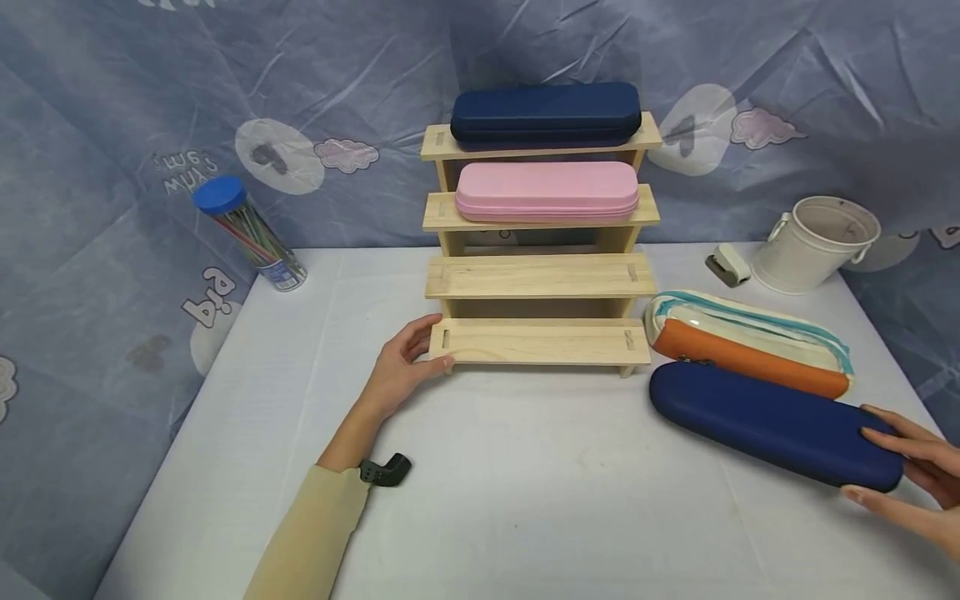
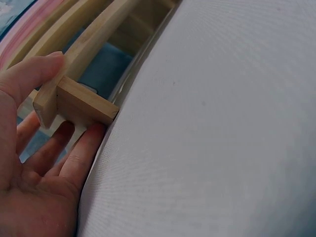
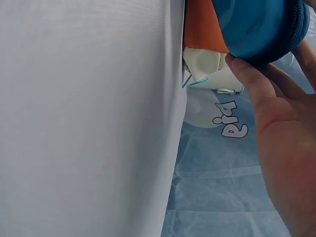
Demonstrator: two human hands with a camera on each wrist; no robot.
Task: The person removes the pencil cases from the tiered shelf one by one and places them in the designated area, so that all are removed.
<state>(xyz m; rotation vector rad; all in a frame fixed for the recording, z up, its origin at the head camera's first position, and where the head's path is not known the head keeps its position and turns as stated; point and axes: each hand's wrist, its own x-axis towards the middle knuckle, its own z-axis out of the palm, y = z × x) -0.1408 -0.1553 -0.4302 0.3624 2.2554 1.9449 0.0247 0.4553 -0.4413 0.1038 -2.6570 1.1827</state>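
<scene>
At the left end of the lowest step of a wooden tiered rack is my left hand. Its thumb lies along the front edge and its fingers curl round the board's end, as the left wrist view also shows. A long navy pencil case is held by its right end in my right hand, thumb on the near side and fingers over the far side. In the right wrist view the zipper of this case shows. Just behind it lies an orange and cream pencil case with turquoise trim.
The rack's top tier bears a dark navy case; the tier below bears a pink case. A white bucket and a small white and dark object stand back right. A blue-lidded tube of sticks stands back left.
</scene>
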